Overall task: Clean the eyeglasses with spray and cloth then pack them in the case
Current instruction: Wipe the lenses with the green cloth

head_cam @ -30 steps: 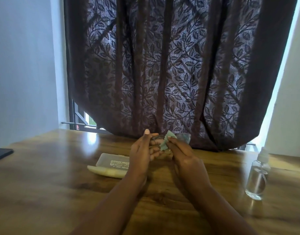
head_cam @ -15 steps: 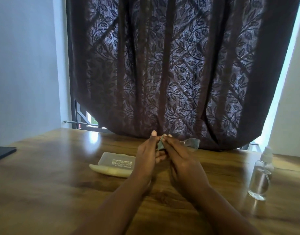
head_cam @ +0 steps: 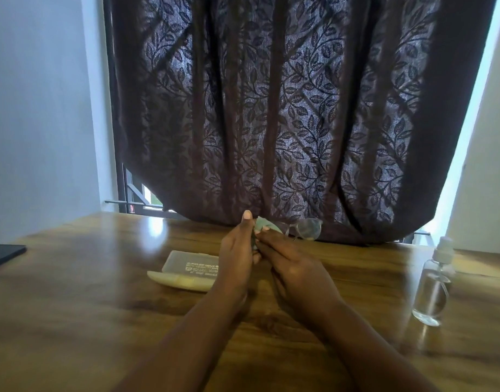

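Right now the curtain (head_cam: 285,114) is hanging behind a wooden table (head_cam: 73,321), and the person is working over the table's middle. Both hands are raised just above the wood, close together, wiping 1 lens. The left hand (head_cam: 237,258) is steadying the glasses (head_cam: 305,229) with its fingers curled around the near side of the frame, thumb pointing up. The right hand (head_cam: 294,270) is pinching the pale green cloth (head_cam: 264,224) against the lens it is rubbing; that lens is hidden behind the fingers.

To do this step well, I judge the left hand should be gripping the rim rather than the glass, while the right is moving the cloth in small circles on both faces with light pressure, so the thin frame is not bending. The other lens should be getting the same treatment afterwards.

The case (head_cam: 186,271) is lying open on the table just left of the left hand, a translucent lid beside a cream base, waiting. The spray bottle (head_cam: 432,290) is standing upright well to the right, clear, with a white nozzle.

The glasses are looking thin-rimmed with round clear lenses; only the far lens is showing, jutting right of the fingers in front of the curtain hem
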